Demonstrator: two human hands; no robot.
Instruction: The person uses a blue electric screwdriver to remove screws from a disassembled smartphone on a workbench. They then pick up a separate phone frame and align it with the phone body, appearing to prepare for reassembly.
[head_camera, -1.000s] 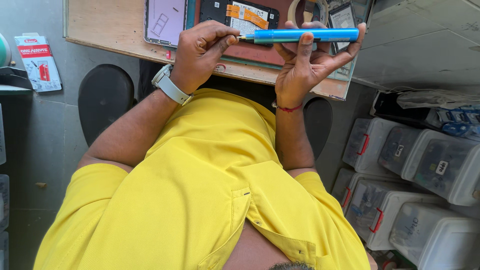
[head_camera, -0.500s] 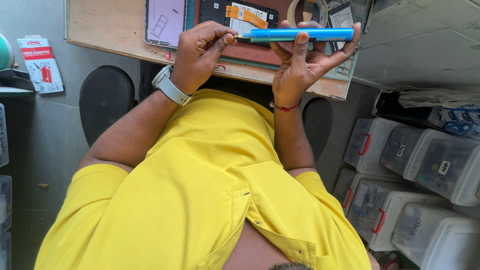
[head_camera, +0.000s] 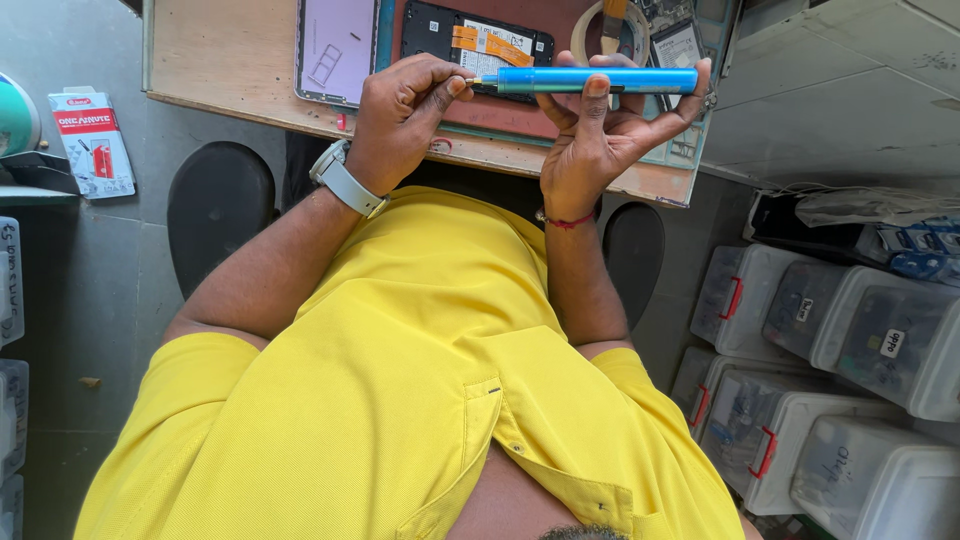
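Note:
My right hand (head_camera: 600, 135), with a red thread at the wrist, is shut on a blue pen-shaped electric screwdriver (head_camera: 600, 80) and holds it level above the desk. My left hand (head_camera: 400, 115), with a pale watch on the wrist, pinches the metal tip at the tool's left end. Just behind the hands, an opened phone (head_camera: 475, 40) with orange flex strips lies on a reddish mat. A detached phone screen (head_camera: 337, 45) lies to its left. My yellow shirt fills the lower view.
The wooden desk (head_camera: 220, 60) ends just before my chest. A tape roll (head_camera: 600, 30) and small parts lie at the back right. Several lidded plastic boxes (head_camera: 860, 340) are stacked at the right. A packet (head_camera: 92, 140) lies at the left, and a black stool (head_camera: 220, 210) sits under me.
The hands hold almost the same pose. My right thumb and fingers have shifted slightly along the blue screwdriver, while my left fingers stay at its tip.

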